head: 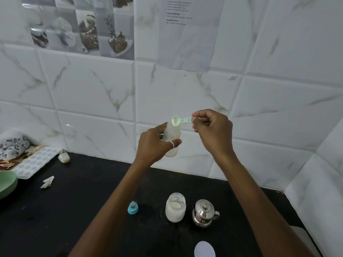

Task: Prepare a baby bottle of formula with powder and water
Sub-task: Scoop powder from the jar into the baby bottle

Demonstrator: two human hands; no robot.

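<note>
My left hand (156, 143) grips a clear baby bottle (173, 134), held up in front of the tiled wall with its mouth uncovered. My right hand (211, 130) pinches the handle of a pale green scoop (176, 121), whose bowl is tipped over the bottle's mouth. Below on the black counter stands an open glass jar of white powder (175, 207). The bottle's blue teat ring (132, 207) lies left of the jar. A small steel kettle with a lid (204, 213) stands right of the jar.
A white round lid (204, 249) lies at the counter's near edge. At the far left are a green bowl (7, 182), a white moulded tray (35, 162), a crumpled paper scrap (47, 182), a small pale cap (64, 157) and a patterned cloth (13, 143). Tiled walls close the back and right.
</note>
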